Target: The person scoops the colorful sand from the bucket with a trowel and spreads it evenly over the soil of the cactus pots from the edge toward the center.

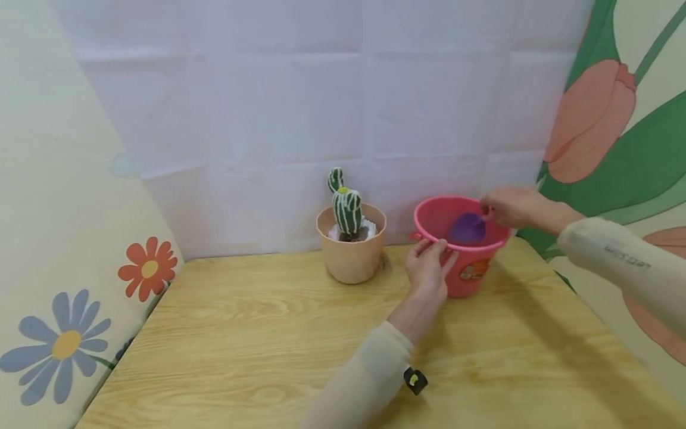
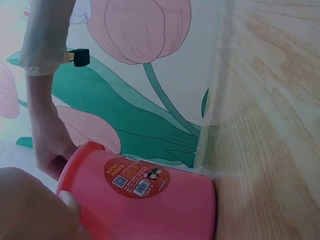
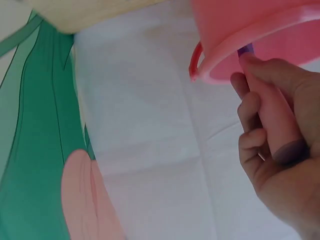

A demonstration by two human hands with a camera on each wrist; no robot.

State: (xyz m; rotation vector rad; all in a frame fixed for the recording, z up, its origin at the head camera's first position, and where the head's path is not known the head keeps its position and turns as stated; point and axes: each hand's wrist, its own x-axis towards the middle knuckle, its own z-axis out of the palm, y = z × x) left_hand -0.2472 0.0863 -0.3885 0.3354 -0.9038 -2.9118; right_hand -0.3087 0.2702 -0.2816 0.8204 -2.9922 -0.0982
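Note:
A pink bucket (image 1: 463, 287) with a round printed label stands upright on the table's right side. My left hand (image 1: 427, 269) grips its near left rim, with the thumb (image 2: 71, 204) against the outer wall in the left wrist view. My right hand (image 1: 506, 205) is over the far right of the rim. It holds a small shovel by its pink handle (image 3: 270, 105), fingers curled round it. The shovel's purple blade (image 1: 468, 228) is down inside the bucket. What lies at the bucket's bottom is hidden.
Left of the bucket stands a peach flowerpot (image 1: 351, 262) holding a green-and-white knitted cactus (image 1: 348, 214), with white filling and a brown patch at its base. Behind the wooden table (image 1: 257, 333) hangs a creased white cloth (image 1: 289, 113). Flower-painted walls flank both sides.

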